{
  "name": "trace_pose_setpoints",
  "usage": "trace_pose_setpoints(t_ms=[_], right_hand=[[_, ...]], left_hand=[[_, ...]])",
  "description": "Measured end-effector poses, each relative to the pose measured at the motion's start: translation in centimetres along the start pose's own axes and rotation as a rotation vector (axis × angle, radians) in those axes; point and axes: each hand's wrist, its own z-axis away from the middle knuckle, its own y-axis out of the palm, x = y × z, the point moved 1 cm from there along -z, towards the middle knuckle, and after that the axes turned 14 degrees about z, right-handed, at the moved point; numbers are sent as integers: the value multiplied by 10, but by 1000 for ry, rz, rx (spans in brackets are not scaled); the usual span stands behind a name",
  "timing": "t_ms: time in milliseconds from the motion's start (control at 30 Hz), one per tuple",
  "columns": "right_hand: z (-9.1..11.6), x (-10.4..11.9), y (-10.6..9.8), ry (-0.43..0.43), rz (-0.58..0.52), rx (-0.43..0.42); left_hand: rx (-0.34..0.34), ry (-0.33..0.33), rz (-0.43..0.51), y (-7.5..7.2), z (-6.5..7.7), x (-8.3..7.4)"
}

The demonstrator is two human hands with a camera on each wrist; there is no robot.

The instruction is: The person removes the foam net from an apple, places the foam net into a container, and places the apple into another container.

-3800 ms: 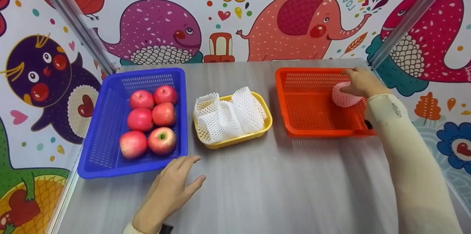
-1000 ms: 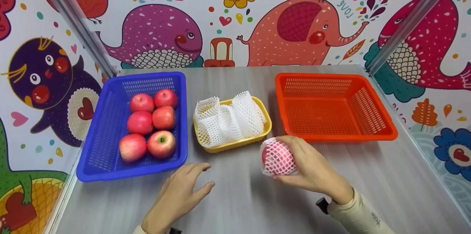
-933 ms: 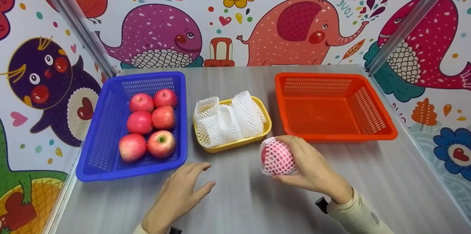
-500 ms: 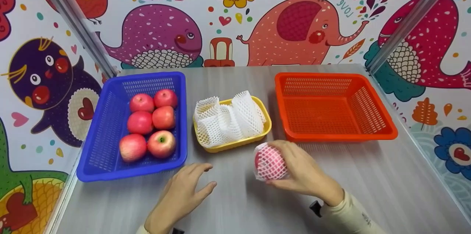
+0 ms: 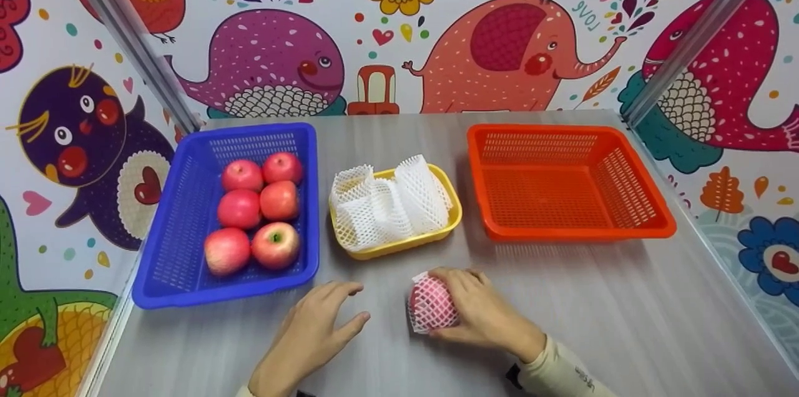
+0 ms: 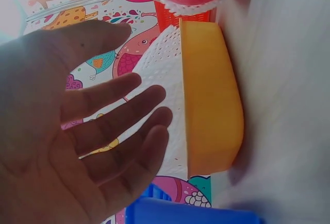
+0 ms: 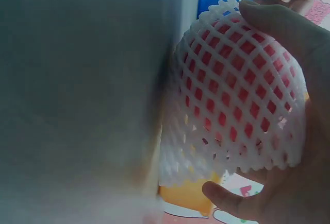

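My right hand [image 5: 484, 316] grips an apple in a white foam net [image 5: 433, 303], low over the front middle of the table. In the right wrist view the net [image 7: 237, 95] wraps round the red fruit, and thumb and fingers reach along its sides. My left hand [image 5: 312, 328] is to the left with fingers spread and relaxed, holding nothing, its fingertips pointing toward the netted apple but apart from it. In the left wrist view that palm [image 6: 98, 116] shows in front of the yellow tray [image 6: 211, 100].
A blue basket [image 5: 225, 294] with several bare red apples [image 5: 240, 210] stands at the left. The yellow tray of white foam nets [image 5: 390, 210] is in the middle, and a red basket [image 5: 574, 235] at the right. Printed panels enclose the grey table [image 5: 562, 284].
Earlier my right hand was in the red basket on a pink net. It then brought the netted apple out, and has since moved it left and nearer me. The left hand barely shifts.
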Motion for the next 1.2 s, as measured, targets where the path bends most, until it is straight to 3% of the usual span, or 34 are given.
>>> trace_pose_setpoints(t_ms=[300,600,833,1033,1200], right_hand=[[0,0,-1,1,9,45],[-1,5,-12,-3,-72,1],[-4,13,-20,-69,-130,-35],[-5,18,-22,-113,-126,-64],[-6,22,-22,-129,-128,-77]], left_hand=[[14,-3,35,5,0,2],[43,23,64,18,-4,-1],[93,44,193,34,-9,-4],[189,-55,337,43,-13,-6],[204,-92,373,47,-16,-8]])
